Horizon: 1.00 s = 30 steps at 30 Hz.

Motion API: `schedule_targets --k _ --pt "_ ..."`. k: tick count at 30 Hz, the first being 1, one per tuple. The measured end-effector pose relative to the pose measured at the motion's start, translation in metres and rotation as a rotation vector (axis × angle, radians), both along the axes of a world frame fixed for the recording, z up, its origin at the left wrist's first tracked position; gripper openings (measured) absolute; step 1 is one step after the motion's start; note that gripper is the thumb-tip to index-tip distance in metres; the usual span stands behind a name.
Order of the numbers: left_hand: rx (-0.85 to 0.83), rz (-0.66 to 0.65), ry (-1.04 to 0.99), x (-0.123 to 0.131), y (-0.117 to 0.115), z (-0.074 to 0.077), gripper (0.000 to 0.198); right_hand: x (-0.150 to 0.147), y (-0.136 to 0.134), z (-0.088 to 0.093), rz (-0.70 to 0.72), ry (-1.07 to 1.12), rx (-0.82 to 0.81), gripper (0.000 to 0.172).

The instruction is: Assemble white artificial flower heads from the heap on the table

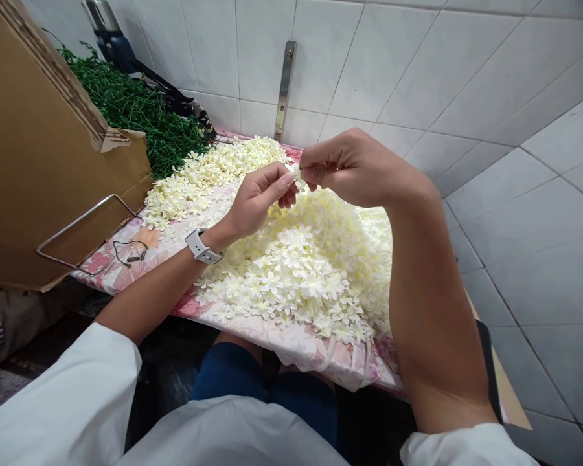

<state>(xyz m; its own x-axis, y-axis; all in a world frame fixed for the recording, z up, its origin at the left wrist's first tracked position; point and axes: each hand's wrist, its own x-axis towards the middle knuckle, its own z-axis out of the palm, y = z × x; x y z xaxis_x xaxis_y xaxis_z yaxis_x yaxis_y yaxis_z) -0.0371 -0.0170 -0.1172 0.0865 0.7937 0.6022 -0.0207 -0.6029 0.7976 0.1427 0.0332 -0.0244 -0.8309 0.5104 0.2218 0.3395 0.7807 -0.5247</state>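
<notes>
Above a heap of loose white flower heads [296, 272], both my hands meet at one small white flower [298, 176]. My left hand [265, 194], with a pale watch on its wrist, pinches the flower between thumb and forefinger. From the right, my right hand [352, 168] is closed with its fingertips at the same flower; its fingers partly hide what lies between them. The petals show in the small space between the two hands. A second spread of yellowish-white flower heads [214, 171] lies farther back on the left.
The table has a pink floral cover [267, 333]. Green plastic stems [131, 107] pile up at the back left beside a dark flask [111, 42]. A cardboard box [43, 142] and a bent metal wire frame [85, 223] stand left. Tiled walls [369, 65] close off the back and right.
</notes>
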Motion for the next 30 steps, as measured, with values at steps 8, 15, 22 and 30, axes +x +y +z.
schedule_targets --k 8,15,22,30 --pt "0.034 0.111 0.005 0.001 0.002 -0.002 0.046 0.006 -0.003 0.006 -0.055 -0.016 0.039 0.025" --pt "0.036 0.206 -0.058 0.0 0.003 -0.001 0.049 0.018 -0.003 0.01 -0.243 0.057 0.047 0.029" --pt "0.03 0.225 -0.04 0.002 0.0 0.0 0.045 0.019 0.003 0.005 -0.28 0.139 0.279 0.021" --pt "0.037 0.241 -0.007 0.003 -0.004 0.003 0.044 0.007 -0.007 0.005 -0.149 0.084 0.297 0.031"
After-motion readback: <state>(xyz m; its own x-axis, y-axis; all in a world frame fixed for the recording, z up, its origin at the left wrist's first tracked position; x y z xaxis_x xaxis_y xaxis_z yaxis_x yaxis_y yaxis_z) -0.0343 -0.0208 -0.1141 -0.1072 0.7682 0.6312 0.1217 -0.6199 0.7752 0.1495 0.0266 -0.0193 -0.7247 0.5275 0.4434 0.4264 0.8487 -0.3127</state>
